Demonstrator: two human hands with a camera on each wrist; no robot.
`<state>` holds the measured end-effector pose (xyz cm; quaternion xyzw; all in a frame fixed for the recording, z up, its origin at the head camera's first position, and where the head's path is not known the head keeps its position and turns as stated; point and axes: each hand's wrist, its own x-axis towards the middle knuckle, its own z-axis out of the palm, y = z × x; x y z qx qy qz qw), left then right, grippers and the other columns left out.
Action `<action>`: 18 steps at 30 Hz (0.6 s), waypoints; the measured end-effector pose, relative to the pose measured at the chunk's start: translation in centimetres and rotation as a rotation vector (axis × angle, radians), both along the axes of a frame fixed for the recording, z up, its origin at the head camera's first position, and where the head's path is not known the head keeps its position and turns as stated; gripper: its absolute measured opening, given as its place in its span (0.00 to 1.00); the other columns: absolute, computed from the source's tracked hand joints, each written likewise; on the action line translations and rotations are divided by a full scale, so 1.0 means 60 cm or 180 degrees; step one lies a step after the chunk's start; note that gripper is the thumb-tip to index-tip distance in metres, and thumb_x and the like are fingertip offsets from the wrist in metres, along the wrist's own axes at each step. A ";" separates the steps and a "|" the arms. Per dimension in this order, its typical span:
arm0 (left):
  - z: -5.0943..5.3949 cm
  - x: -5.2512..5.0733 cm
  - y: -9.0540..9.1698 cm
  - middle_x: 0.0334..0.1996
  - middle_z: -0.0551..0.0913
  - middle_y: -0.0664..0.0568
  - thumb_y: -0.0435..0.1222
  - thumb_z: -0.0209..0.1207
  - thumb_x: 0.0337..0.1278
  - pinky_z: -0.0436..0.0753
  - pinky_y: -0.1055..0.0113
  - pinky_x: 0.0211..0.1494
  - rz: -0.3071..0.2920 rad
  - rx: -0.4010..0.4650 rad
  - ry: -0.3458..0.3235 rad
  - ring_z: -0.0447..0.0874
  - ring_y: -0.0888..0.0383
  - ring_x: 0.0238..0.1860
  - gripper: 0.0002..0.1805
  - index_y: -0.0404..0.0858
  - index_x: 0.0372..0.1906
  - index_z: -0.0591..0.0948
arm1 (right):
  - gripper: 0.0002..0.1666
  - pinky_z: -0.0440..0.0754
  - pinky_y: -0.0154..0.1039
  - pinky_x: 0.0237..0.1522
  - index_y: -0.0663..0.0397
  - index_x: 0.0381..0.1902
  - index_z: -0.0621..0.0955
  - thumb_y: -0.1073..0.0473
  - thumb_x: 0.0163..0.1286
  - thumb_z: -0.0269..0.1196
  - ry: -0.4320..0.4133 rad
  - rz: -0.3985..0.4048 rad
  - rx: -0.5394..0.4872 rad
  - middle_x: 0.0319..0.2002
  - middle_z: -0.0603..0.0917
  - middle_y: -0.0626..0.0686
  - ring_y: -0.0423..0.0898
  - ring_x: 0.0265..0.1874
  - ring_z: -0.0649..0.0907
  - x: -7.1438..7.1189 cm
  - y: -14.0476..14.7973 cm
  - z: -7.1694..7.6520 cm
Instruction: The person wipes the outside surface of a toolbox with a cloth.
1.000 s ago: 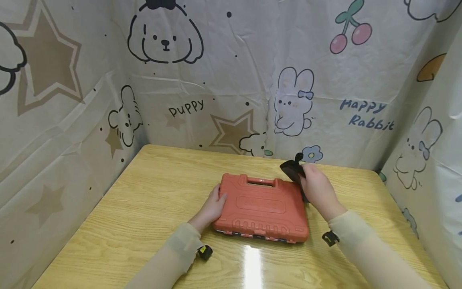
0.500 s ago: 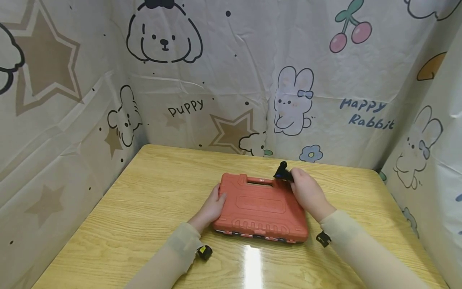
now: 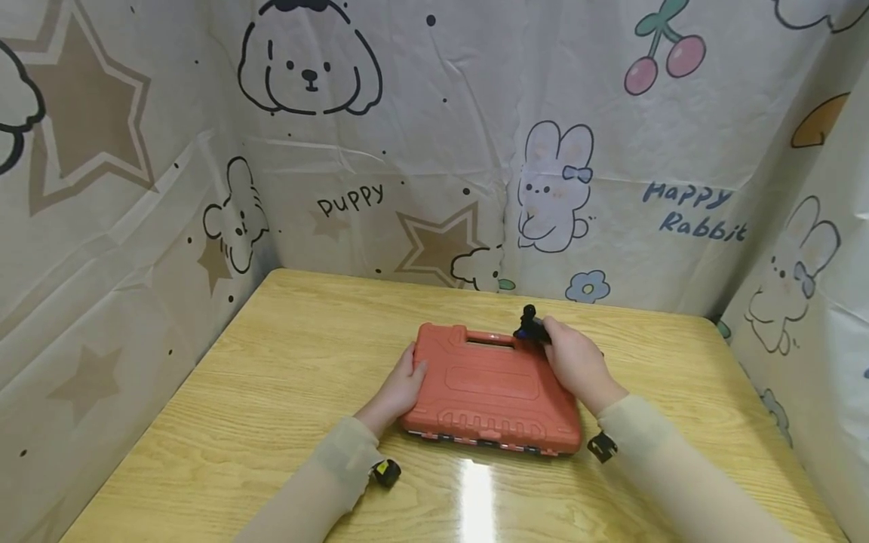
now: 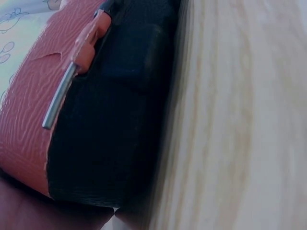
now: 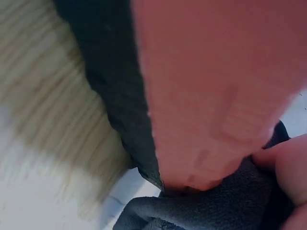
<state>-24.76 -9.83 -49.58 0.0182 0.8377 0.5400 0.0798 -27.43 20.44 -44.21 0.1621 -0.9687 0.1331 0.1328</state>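
A red plastic tool case (image 3: 489,385) with a black underside lies flat on the table, its carry handle facing away. My left hand (image 3: 395,391) grips its left edge, thumb on the top face. In the left wrist view the case's side (image 4: 103,134) shows a metal hinge pin (image 4: 60,96). At the far right corner my right hand (image 3: 580,366) holds a dark grey cloth (image 3: 531,329) against the case by the handle. The right wrist view shows the cloth's fuzzy folds (image 5: 206,211) wrapped about that edge; most of the fingers are hidden.
The wood-grain table (image 3: 285,362) runs back to a printed fabric curtain (image 3: 434,151), which also hangs on both sides. A small black device (image 3: 387,473) is fixed at the left cuff, and a similar device (image 3: 602,446) at the right.
My right hand has moved left and slightly inward with the cloth, from the case's right edge to the corner beside the handle. The left hand and the case have stayed put.
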 end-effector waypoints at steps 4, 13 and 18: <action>0.002 0.000 0.001 0.80 0.49 0.27 0.38 0.40 0.84 0.49 0.40 0.83 -0.0012 -0.0031 0.0005 0.46 0.33 0.81 0.34 0.25 0.81 0.46 | 0.04 0.85 0.60 0.39 0.57 0.43 0.75 0.65 0.75 0.61 -0.0085 0.0024 0.0061 0.37 0.87 0.60 0.61 0.39 0.88 -0.009 0.000 0.003; 0.000 -0.002 0.001 0.80 0.48 0.27 0.38 0.39 0.84 0.48 0.40 0.83 -0.0037 -0.0063 -0.0009 0.44 0.34 0.82 0.34 0.25 0.81 0.45 | 0.04 0.85 0.59 0.37 0.56 0.42 0.75 0.63 0.76 0.60 -0.0205 0.0031 0.0131 0.36 0.87 0.60 0.61 0.37 0.88 -0.013 0.002 0.005; -0.001 -0.002 0.002 0.80 0.47 0.27 0.38 0.39 0.84 0.47 0.41 0.83 -0.0049 -0.0110 0.0020 0.44 0.34 0.82 0.34 0.24 0.81 0.45 | 0.04 0.86 0.59 0.39 0.57 0.44 0.75 0.62 0.77 0.60 -0.0151 0.0078 0.0145 0.38 0.88 0.61 0.61 0.39 0.89 -0.002 0.004 0.001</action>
